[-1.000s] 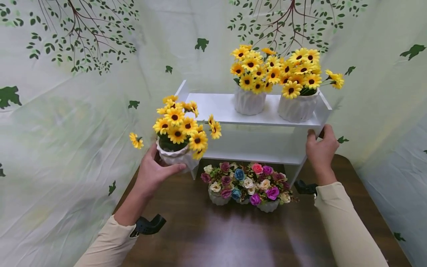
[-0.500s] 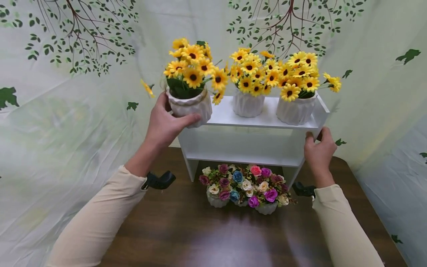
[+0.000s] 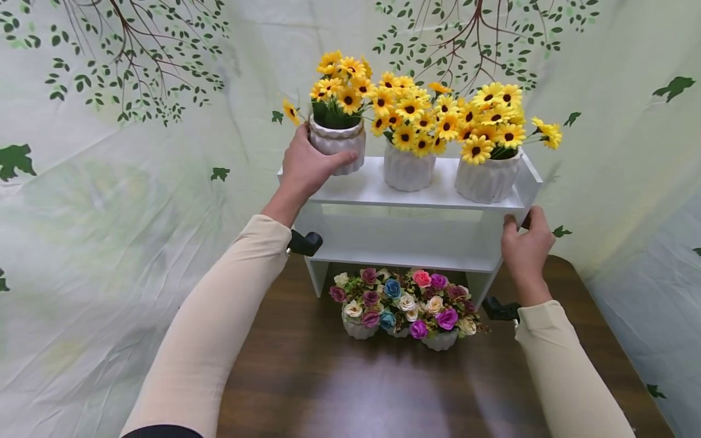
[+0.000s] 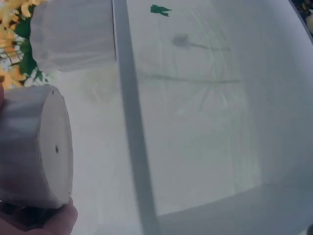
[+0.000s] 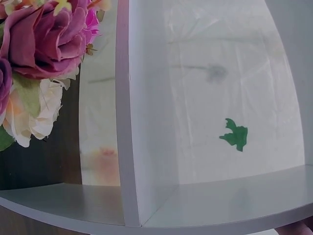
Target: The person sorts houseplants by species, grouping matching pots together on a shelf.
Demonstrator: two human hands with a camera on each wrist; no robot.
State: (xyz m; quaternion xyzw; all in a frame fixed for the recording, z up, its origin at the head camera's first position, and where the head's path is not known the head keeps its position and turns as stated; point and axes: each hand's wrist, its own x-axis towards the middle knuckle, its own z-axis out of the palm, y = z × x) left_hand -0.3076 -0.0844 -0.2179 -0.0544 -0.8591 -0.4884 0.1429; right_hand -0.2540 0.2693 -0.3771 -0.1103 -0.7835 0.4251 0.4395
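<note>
My left hand (image 3: 312, 164) grips a ribbed white flowerpot (image 3: 339, 146) of yellow sunflowers, thumb across its front. The pot is over the left end of the top board of a white shelf (image 3: 350, 194); in the left wrist view the underside of the pot (image 4: 56, 147) shows, with a small hole, apart from the board. Two more sunflower pots, a middle one (image 3: 409, 167) and a right one (image 3: 487, 179), stand on that board. My right hand (image 3: 527, 246) holds the right side panel of the shelf just below the top board; its fingers are partly hidden behind the panel.
Several pots of mixed artificial roses (image 3: 405, 304) stand on the dark wooden table (image 3: 350, 389) before the lower shelf. The middle board (image 3: 405, 258) of the shelf runs above them. A leaf-printed fabric backdrop (image 3: 137, 182) hangs behind and on both sides.
My left hand has lifted the sunflower pot from low in front of the shelf's left end, up and then right and back over the top board. My right hand stays at the panel.
</note>
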